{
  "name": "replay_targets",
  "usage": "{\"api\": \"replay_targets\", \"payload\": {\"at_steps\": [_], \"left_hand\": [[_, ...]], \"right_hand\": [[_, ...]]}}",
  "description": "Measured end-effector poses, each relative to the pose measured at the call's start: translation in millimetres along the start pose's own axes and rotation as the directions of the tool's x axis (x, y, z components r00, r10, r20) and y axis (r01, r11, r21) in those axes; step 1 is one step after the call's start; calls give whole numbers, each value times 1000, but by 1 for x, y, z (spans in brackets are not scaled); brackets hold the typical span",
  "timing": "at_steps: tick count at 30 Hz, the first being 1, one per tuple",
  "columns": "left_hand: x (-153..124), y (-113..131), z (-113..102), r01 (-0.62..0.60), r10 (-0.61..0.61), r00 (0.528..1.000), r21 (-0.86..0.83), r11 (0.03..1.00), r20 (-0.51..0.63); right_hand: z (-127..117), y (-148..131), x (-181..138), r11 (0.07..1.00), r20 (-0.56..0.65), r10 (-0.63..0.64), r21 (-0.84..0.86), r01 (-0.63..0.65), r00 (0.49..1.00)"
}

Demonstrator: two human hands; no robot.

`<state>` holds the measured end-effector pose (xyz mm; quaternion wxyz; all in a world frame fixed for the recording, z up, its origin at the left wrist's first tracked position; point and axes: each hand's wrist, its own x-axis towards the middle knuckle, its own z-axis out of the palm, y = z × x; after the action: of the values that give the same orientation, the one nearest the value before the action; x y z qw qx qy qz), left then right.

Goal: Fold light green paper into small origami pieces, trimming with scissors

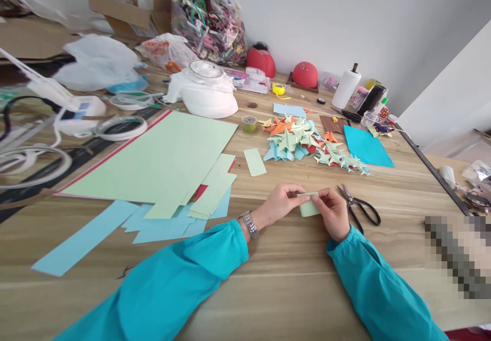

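A small piece of light green paper (310, 208) is pinched between my two hands just above the wooden table. My left hand (284, 204), with a metal watch at the wrist, grips its left upper edge. My right hand (333, 211) holds the right side between thumb and fingers. The top edge looks folded over. Black-handled scissors (359, 207) lie just right of my right hand, blades pointing away. Beyond my hands rests a loose green paper rectangle (254, 162), and past it a pile of folded paper stars (288, 139) in green, blue, orange and red.
Large green sheets (161, 157) lie at left, with green strips (213, 194) and blue strips (86, 239) in front. A spool of thread (249, 123) stands behind. Turquoise paper (368, 146) lies at right. Bags, a white bottle (346, 88) and red pincushions (305, 74) line the back.
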<state>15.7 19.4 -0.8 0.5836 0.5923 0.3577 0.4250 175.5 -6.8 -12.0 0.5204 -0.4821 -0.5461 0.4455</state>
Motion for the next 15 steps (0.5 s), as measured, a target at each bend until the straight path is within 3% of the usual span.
{"api": "replay_targets", "payload": {"at_steps": [15], "left_hand": [[0, -4, -1, -71, 71, 997, 101, 992, 5]], "right_hand": [[0, 4, 2, 994, -31, 43, 101, -39, 999]]}}
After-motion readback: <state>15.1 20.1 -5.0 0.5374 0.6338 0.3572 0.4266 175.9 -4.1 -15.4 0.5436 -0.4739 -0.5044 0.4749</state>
